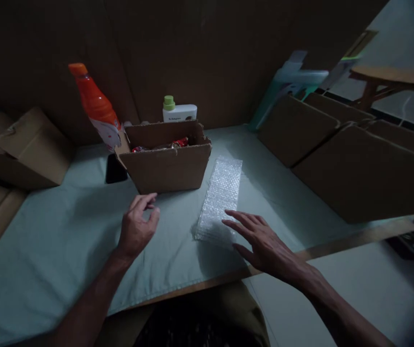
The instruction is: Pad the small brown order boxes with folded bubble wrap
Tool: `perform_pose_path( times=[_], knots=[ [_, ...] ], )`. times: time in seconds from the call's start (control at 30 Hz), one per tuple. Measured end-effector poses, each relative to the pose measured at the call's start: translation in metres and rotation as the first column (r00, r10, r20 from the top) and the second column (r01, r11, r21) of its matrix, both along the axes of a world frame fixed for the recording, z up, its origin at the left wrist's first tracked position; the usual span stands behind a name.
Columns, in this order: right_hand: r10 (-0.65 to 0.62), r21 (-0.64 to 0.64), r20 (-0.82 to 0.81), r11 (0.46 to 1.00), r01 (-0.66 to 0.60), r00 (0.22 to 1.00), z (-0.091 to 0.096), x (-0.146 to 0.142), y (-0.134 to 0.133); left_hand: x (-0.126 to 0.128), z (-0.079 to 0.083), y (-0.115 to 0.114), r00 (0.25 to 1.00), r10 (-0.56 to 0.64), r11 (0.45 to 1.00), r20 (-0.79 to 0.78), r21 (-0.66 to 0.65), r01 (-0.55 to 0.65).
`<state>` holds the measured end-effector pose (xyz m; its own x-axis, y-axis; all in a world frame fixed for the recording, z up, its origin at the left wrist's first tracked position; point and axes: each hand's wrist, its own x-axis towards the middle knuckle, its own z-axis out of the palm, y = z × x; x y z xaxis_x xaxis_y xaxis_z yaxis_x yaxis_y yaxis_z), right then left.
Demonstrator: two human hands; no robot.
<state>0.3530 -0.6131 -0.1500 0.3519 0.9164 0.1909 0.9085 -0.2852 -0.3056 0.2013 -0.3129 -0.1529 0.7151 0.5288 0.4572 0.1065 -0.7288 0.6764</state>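
An open cardboard box stands on the pale green table cover, with red-wrapped items showing inside it. A strip of bubble wrap lies flat just right of the box. My right hand hovers over the near end of the bubble wrap, fingers stretched out and apart, holding nothing. In front of the box, my left hand hangs above the cover with fingers loosely curled and empty.
An orange bottle and a white bottle with a green cap stand behind the box. A dark object sits left of it. Cardboard boxes lie at the left and right. Brown panels wall the back.
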Motion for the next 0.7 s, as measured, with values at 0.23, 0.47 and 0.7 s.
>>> perform_pose_path(
  times=[0.23,0.47,0.7],
  knots=[
    [-0.035,0.169,-0.044,0.985,0.042,0.998,-0.033,0.008,0.007,-0.016,-0.013,-0.038,0.942,-0.306,0.951,-0.135,-0.008,0.308],
    [-0.216,0.216,-0.743,0.819,0.531,0.634,-0.026,-0.028,0.009,-0.016,-0.007,-0.066,0.835,-0.520,0.843,-0.182,-0.269,0.466],
    [-0.259,0.330,-0.485,0.830,0.449,0.835,-0.044,-0.027,0.001,0.023,-0.022,-0.100,0.918,-0.342,0.866,-0.201,-0.447,0.225]
  ],
)
